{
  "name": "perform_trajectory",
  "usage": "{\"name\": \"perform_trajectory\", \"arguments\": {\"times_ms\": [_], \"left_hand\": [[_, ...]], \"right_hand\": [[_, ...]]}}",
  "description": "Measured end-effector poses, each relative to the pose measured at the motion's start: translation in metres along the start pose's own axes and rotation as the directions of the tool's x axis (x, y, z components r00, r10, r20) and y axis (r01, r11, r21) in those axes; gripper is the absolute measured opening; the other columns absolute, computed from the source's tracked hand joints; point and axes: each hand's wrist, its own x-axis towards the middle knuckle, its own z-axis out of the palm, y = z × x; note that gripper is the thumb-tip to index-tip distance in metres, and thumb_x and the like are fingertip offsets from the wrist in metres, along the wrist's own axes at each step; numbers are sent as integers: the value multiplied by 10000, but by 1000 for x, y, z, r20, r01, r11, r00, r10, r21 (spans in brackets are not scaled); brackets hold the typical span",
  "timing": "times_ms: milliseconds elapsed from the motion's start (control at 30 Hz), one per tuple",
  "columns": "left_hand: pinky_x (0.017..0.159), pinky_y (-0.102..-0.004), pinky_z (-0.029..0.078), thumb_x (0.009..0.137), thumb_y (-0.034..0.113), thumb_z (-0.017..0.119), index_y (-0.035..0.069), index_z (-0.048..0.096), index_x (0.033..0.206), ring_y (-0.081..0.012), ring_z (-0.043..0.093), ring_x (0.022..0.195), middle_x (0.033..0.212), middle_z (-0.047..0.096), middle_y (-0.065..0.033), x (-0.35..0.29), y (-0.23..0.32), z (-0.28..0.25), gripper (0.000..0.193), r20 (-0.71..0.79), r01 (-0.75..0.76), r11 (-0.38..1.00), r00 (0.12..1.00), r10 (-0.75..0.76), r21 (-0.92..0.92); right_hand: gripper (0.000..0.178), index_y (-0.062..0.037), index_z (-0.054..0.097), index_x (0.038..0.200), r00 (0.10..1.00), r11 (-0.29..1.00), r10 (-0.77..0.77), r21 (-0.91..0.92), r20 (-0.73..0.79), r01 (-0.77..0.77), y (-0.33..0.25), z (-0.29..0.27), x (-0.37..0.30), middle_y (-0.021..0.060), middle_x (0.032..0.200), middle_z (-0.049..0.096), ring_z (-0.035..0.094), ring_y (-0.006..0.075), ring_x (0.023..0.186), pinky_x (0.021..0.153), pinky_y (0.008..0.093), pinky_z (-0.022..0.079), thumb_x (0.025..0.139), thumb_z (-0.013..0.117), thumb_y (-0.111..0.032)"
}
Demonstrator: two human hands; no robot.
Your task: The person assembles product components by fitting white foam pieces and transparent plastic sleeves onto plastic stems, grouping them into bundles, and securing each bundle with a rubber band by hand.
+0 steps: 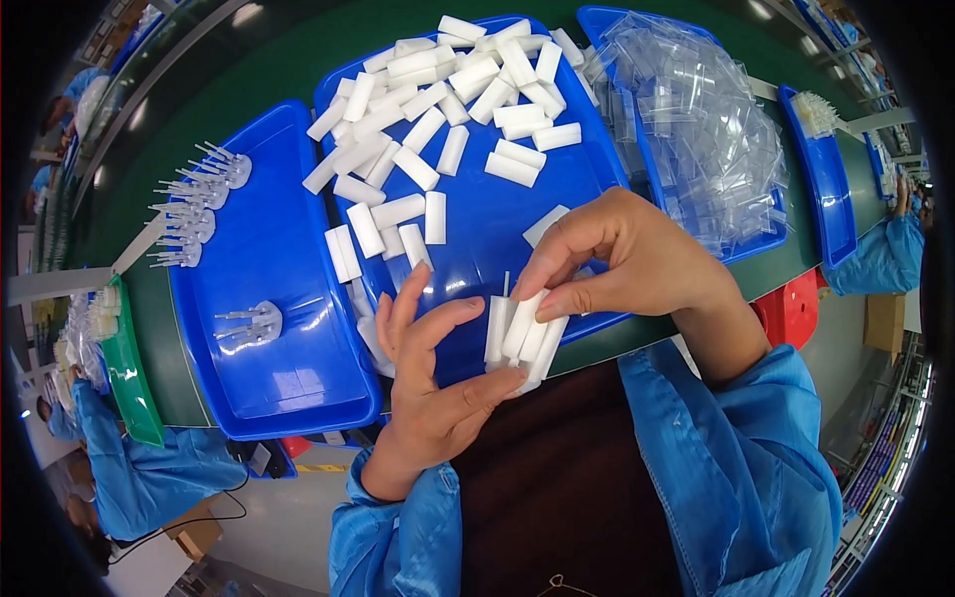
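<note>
Two bare hands, no gloves, no rings in sight: left hand [433,383], right hand [622,264]. Bright blue work-coat sleeves [736,468] on both forearms, loose and creased, smooth slightly shiny cloth. Left cuff gathered snug at the wrist, right cuff wider and open. Dark maroon-brown front panel [557,478] between the sleeves, plain, unmarked.

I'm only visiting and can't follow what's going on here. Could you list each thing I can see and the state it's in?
Left hand: open, thumb under the white caps.
Right hand: pinching the white caps.
White caps: a few side by side, held between both hands.
Middle blue tray: holds a loose pile of white caps.
Left blue tray: mostly bare, one pronged piece inside.
Right blue tray: heaped with clear plastic pieces.
</note>
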Motion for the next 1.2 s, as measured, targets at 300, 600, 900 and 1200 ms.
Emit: {"name": "perform_trajectory", "arguments": {"times_ms": [300,600,900,1200], "left_hand": [[1044,-551,144,612,305,787,156,592,761,-399,310,1283,1198,519,-94,5,-8,-3,288,-115,-9,1000,993,10,10],[870,-344,502,700,63,766,15,539,1037,-270,553,1083,1204,479,-174,5,-3,5,409,22,272,629,927,-375,-728],[903,-327,498,714,-26,729,-12,509,1097,-242,544,1095,1238,446,-176,2,-7,14,441,12,233,714,954,-300,-661],[891,-319,508,712,-18,733,-5,551,1062,-225,565,1042,1144,489,-151,3,-8,18,395,-68,175,746,957,-283,-642]], "right_hand": [[168,-9,690,902,993,990,-111,-81,49,115,0,5,-6,105,866,680,665,155,798,709,247,531,739,720,-29],[188,33,658,911,985,986,69,164,-159,-43,3,13,-4,145,897,669,659,161,812,721,250,536,731,713,32],[175,36,633,925,976,970,58,242,-208,-6,12,10,-1,151,904,667,661,162,812,726,249,539,758,684,36],[173,30,633,921,981,938,76,346,-180,-9,21,7,1,142,903,666,658,154,807,725,249,539,758,691,18]]}}
